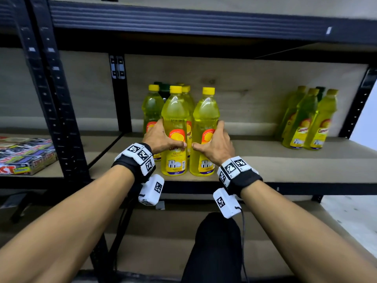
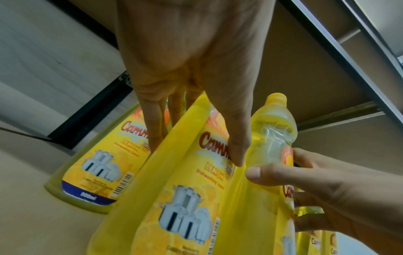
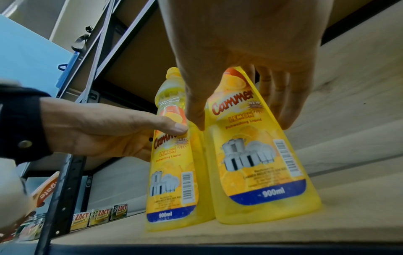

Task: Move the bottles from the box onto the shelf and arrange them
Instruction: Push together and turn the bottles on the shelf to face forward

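I'm setting two bottles on the shelf [image 1: 265, 162], left hand [image 1: 158, 138] gripping one [image 1: 174, 139], right hand [image 1: 218, 142] the other [image 1: 204, 137]; next I'd release and align.

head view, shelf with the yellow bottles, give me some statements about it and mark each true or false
1. The left hand holds the left front bottle. True.
2. The right hand hangs free of any bottle. False: it grips the right front bottle.
3. Both front bottles lie on their sides. False: they stand upright on the shelf board, bases down.
4. A second group of bottles stands further right on the same shelf. True.
5. The front bottles have green caps. False: their caps are yellow.
6. Small boxes sit on the neighbouring shelf to the left. True.
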